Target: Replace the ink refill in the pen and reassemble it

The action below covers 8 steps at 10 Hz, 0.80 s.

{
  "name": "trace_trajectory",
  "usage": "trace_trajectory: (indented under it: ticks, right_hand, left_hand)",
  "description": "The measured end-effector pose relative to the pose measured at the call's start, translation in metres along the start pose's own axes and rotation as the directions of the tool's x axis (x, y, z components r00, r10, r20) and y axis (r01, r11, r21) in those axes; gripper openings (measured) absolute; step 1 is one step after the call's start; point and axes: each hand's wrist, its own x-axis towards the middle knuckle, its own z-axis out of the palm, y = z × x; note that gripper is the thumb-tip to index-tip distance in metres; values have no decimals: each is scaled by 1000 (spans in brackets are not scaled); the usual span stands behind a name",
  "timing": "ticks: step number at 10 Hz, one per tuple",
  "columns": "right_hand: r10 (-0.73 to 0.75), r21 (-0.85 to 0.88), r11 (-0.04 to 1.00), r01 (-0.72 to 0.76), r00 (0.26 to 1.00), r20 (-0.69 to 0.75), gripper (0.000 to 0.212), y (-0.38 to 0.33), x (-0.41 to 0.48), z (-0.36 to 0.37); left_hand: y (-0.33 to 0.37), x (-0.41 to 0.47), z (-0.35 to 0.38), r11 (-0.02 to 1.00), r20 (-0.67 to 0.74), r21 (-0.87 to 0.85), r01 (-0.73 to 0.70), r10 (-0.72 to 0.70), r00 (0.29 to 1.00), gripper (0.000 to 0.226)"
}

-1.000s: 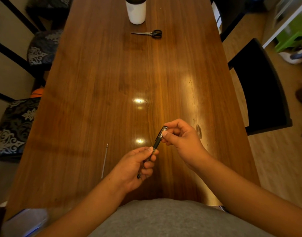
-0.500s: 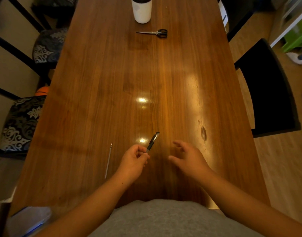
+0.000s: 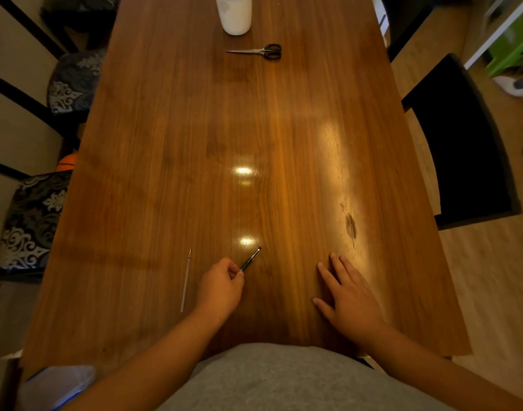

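My left hand [image 3: 221, 287] pinches the near end of a black pen [image 3: 250, 258], which lies low over the wooden table [image 3: 254, 129] and points away to the upper right. A thin grey ink refill [image 3: 185, 281] lies loose on the table just left of that hand, not touched. Flat on the table at the right rests my right hand [image 3: 347, 298], fingers spread and holding nothing, a good hand's width from the pen.
Black-handled scissors [image 3: 258, 51] and a white cup [image 3: 234, 14] stand at the far end of the table. Patterned chairs [image 3: 32, 221] line the left side and a black chair [image 3: 459, 143] the right. A clear plastic item [image 3: 55, 384] sits at the near left corner.
My right hand let go of the pen's upper end and dropped flat onto the table at the right. My left hand lowered the pen toward the tabletop.
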Motion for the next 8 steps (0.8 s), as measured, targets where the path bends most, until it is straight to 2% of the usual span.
trace_trajectory:
  ticks: [3,7,8]
  right_hand:
    - [-11,-27,1000,10,999,-33,78,3,0,6]
    - [13,-32,999,-14,1000,-9,78,3,0,5]
    - [53,54,997,-55,998,33,76,-4,5,-6]
  left_hand:
    - [-4,7,7,982,-30,165,-91,97,995,6]
    - [-4,3,3,982,-12,177,-72,75,997,14]
    - [-19,-8,-2,991,27,127,-43,40,999,12]
